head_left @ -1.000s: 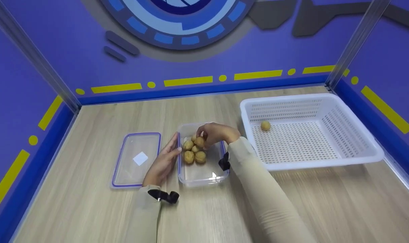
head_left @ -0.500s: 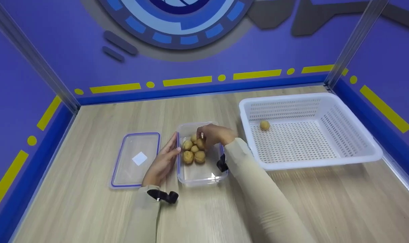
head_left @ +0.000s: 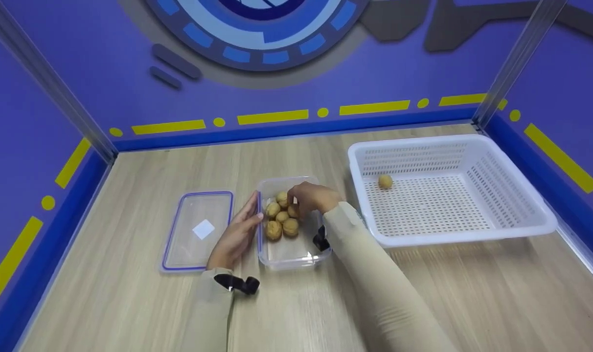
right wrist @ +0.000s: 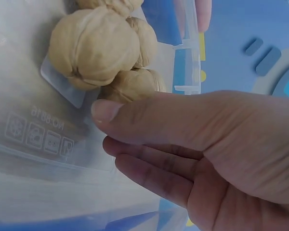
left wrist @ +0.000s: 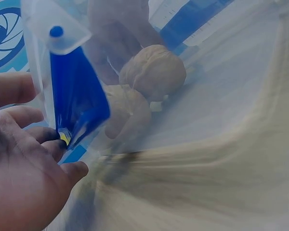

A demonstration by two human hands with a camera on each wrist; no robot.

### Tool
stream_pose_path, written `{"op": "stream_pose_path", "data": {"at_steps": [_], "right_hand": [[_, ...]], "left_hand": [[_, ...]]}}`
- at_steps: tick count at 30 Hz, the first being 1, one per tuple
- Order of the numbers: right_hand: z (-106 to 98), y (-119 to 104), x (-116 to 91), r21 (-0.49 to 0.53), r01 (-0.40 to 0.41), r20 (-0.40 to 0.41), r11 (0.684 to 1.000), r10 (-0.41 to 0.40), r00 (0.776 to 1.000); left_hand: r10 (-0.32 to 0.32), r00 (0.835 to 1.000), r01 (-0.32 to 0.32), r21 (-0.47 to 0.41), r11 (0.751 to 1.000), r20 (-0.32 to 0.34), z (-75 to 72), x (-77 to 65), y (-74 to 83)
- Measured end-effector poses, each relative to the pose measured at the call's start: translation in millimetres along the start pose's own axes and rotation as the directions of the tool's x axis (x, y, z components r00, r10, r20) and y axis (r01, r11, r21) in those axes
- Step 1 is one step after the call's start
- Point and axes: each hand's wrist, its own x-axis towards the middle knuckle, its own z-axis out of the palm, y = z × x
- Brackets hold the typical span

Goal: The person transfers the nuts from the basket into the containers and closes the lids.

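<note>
A clear plastic food container [head_left: 296, 261] with several walnuts [head_left: 274, 230] in its left half stands on the table. My left hand [head_left: 235, 237] rests along the container's left side, fingers fairly straight, thumb tip at the rim. Reaching inside from the right, my right hand [head_left: 313, 196] has its fingers bent round one walnut [head_left: 293, 210] at the edge of the group. In the right wrist view, the thumb [right wrist: 149, 115] partly covers that walnut [right wrist: 130, 85], and the index finger is hidden. The left wrist view shows walnuts [left wrist: 154, 72] through the container wall.
A clear lid [head_left: 186, 249] with a blue-purple seal and a white square lies left of the container. At the right, a white perforated basket [head_left: 453, 237] holds a single walnut [head_left: 385, 181]. Purple-blue panels [head_left: 277, 98] enclose the back and sides of the table.
My right hand has moved slightly down and to the right inside the container, and its walnut has shifted with it. The left hand stays at the container's side.
</note>
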Motion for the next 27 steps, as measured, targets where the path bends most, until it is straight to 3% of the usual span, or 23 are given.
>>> {"op": "stream_pose_path", "data": {"at_steps": [6, 27], "right_hand": [[1.5, -1.5, -0.8, -0.025, -0.019, -0.013, 1.000, 0.018, 1.000], [2.4, -1.5, -3.1, 0.056, -0.016, -0.041, 0.998, 0.018, 0.999]], "left_hand": [[0.004, 1.000, -0.005, 0.013, 1.000, 0.013, -0.3, -0.1, 0.7], [0.008, 1.000, -0.008, 0.000, 1.000, 0.011, -1.5, 2.0, -1.7]]}}
